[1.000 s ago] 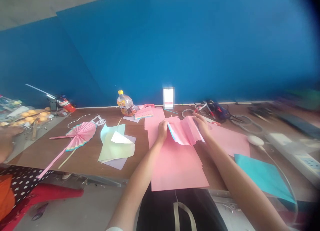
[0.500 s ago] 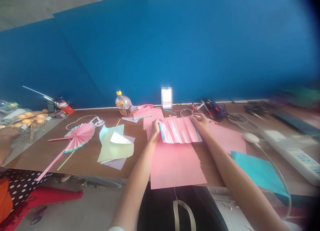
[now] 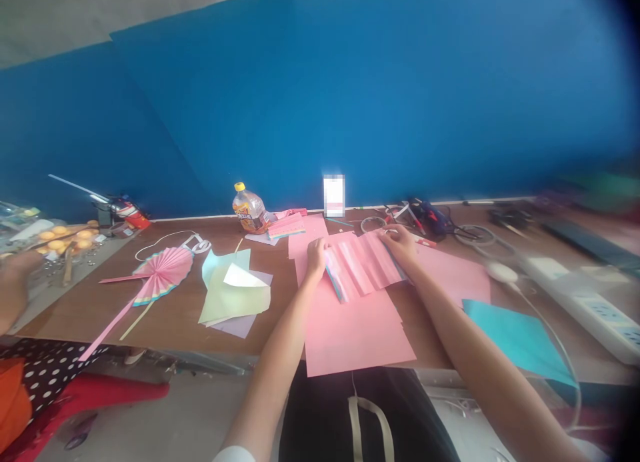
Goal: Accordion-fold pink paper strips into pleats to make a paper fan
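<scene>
Between my two hands is a creased pink paper (image 3: 357, 265) with blue strips along its side edges, its folds running front to back. My left hand (image 3: 317, 257) is closed on its left edge near the far corner. At the far right corner my right hand (image 3: 399, 243) pinches the same paper. Beneath lies a larger flat pink sheet (image 3: 357, 342) that reaches over the table's front edge. A pleated pink paper fan (image 3: 163, 272) with two long handles rests on the left, beside a pile of pale green, blue and lilac sheets (image 3: 235, 299).
A bottle with a yellow cap (image 3: 249, 209) stands at the back. To the right are a teal sheet (image 3: 517, 339), a white power strip (image 3: 585, 309), cables and a tape ring (image 3: 373, 225). At far left, another person's arm (image 3: 13, 289) is near orange balls (image 3: 65, 239).
The pleated paper has tilted and drawn together, its left edge swinging down and to the right. My left hand has shifted slightly right, while my right hand stays nearly in place.
</scene>
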### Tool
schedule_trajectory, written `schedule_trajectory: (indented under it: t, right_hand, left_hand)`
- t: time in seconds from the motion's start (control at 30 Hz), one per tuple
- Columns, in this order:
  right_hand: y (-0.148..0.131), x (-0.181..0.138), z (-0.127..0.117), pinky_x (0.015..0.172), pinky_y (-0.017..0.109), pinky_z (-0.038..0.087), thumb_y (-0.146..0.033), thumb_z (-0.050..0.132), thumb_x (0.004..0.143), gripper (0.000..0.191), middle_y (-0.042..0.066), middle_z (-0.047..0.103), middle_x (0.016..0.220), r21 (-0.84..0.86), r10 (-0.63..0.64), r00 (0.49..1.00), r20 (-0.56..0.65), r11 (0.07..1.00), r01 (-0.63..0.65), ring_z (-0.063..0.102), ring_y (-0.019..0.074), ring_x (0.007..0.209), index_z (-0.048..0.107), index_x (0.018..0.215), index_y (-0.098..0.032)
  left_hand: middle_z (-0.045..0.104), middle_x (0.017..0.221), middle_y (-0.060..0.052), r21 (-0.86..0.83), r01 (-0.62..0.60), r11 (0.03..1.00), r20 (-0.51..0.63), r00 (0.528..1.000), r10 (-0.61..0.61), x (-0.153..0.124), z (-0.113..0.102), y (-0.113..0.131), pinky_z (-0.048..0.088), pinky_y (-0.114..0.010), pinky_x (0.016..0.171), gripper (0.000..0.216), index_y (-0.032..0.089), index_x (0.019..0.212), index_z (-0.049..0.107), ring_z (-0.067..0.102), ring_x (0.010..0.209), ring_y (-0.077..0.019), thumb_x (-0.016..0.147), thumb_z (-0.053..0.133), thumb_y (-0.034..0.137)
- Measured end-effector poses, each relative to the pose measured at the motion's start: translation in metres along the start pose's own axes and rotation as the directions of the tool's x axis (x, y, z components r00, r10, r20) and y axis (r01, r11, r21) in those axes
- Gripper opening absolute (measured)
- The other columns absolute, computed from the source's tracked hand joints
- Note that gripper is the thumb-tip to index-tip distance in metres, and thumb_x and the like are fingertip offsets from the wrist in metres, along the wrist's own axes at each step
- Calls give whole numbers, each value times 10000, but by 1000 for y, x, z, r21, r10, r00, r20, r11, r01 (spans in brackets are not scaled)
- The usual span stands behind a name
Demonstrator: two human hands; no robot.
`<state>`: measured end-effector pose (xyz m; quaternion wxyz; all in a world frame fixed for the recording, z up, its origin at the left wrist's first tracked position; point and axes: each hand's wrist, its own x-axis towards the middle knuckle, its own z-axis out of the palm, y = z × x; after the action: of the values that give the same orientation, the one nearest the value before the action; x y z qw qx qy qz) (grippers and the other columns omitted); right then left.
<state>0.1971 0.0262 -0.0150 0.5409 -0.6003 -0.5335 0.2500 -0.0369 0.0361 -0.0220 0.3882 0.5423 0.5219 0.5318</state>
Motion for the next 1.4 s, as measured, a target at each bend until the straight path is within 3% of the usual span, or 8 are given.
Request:
schedule_trajectory:
  t: [0.13,0.27,0.37,0.5,0.6,0.77,1.07,1.4]
  right_hand:
    - [-7,6,-2,601,265,405,-511,626,714,372,44,658,722,-28,-63,993,95,997,66,559,160,661,652,844,-163]
    - [-21,13,-1,648,285,436,-499,639,709,349,51,678,785,20,-132,947,293,991,132,587,167,699,657,798,-162]
    - [-36,19,7,615,277,432,-524,666,673,368,28,647,699,19,-191,829,525,977,213,563,153,642,669,756,-165]
    - [-55,24,21,579,254,405,-553,616,714,394,18,621,668,7,-242,737,632,952,307,525,137,617,671,746,-164]
    - [-57,24,25,595,249,398,-538,535,788,395,20,632,695,-89,-253,798,547,930,356,521,137,630,673,820,-169]
    - [-27,12,21,751,287,430,-454,460,848,333,55,658,900,-87,-262,958,115,958,273,580,167,804,608,946,-172]
    - [7,-11,18,587,241,390,-431,584,772,400,-48,549,676,290,-95,990,99,955,63,490,123,598,470,1089,-214]
    - [11,-9,19,606,259,412,-453,589,789,301,12,614,761,285,-157,982,109,951,120,550,153,667,553,955,-204]
  left_hand:
    - [546,688,3,254,-96,962,-42,993,110,-5,-1,8,388,-255,613,131,205,722,452,520,640,-137,826,415,276]
    - [623,1008,-75,486,-372,791,127,925,357,-14,-1,26,414,-319,846,223,218,1030,526,582,920,-198,816,527,280]
    - [605,1156,-104,397,-485,779,297,871,391,-20,6,33,386,-337,951,424,222,1200,479,558,1072,-221,802,592,314]
    - [647,958,-48,233,-359,904,376,890,256,-20,14,25,435,-274,795,332,208,1070,550,601,882,-187,799,601,394]
    - [569,708,2,211,-262,942,294,936,194,-13,11,14,402,-237,673,272,169,814,554,527,686,-144,805,573,440]
    - [488,675,14,115,-165,980,59,985,159,-3,3,2,366,-226,631,284,172,757,502,443,646,-119,837,520,444]
    - [388,608,22,-67,-107,992,154,981,116,-4,5,1,347,-248,621,447,184,641,401,370,613,-114,881,382,560]
    - [612,855,-11,-220,13,975,132,991,16,3,-3,-4,398,-244,778,202,175,887,618,545,832,-149,730,542,276]
